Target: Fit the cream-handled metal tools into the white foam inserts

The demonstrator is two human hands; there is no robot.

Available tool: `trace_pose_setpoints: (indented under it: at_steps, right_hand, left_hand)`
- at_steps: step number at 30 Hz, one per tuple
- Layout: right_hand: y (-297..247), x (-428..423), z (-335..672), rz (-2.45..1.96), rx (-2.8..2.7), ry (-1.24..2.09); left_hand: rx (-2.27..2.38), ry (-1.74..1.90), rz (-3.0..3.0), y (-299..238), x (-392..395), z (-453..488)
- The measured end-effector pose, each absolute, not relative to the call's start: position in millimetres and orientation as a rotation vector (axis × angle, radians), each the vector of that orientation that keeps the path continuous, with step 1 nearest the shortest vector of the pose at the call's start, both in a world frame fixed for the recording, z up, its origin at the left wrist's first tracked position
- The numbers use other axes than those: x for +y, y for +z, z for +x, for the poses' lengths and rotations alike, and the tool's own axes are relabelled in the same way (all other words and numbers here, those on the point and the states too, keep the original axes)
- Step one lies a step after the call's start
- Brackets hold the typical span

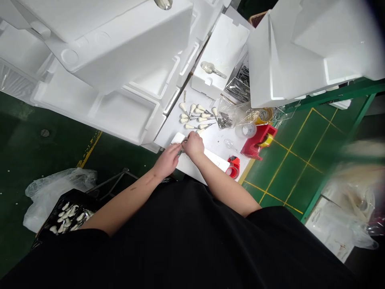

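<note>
My left hand (167, 161) and my right hand (193, 145) meet over a white foam block (215, 160) near the front edge of the white table. Fingers of both are closed around a small metallic piece (181, 152), mostly hidden by the hands, so its kind does not show. A rounded white end (178, 138) pokes out just beyond the left fingertips; whether it belongs to the same piece I cannot tell. Just past my hands lie several metal pieces with bulbous cream-white handles (202, 116), beside a clear bag of small metal parts (225, 119).
White foam boxes (126, 116) are stacked at left; another foam box (221, 52) bears a clear-wrapped spoon-shaped item (213, 69). At right are a red tape dispenser (255, 142), a red tape cutter (233, 167) and tape rolls. A black crate (57, 200) holds more white-handled pieces.
</note>
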State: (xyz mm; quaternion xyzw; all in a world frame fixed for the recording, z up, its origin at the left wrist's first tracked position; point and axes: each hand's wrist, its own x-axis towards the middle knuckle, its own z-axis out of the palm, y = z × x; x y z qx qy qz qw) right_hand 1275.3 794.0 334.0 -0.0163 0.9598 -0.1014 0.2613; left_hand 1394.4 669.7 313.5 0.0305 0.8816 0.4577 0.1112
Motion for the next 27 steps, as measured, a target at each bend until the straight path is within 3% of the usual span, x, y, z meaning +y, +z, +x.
trace_pose_setpoints:
  at_steps: [4, 7, 12, 18, 27]
  right_hand:
    - [335, 784, 1257, 0.081, 2.439, -0.217]
    - [347, 807, 1250, -0.014, 2.378, -0.418]
    - [384, 932, 1259, 0.333, 2.6, -0.904]
    - [428, 1104, 1232, 1.048, 2.845, -0.863]
    - [400, 1150, 1182, 1.247, 2.308, -1.29]
  left_hand:
    - [2.533, 0.833, 0.439, 307, 681, 1401]
    - [2.598, 0.624, 0.46, 316, 687, 1394]
    - [2.711, 0.586, 0.596, 313, 700, 1371]
    - [2.788, 0.509, 0.623, 269, 714, 1366]
    - [2.771, 0.277, 0.747, 276, 712, 1368]
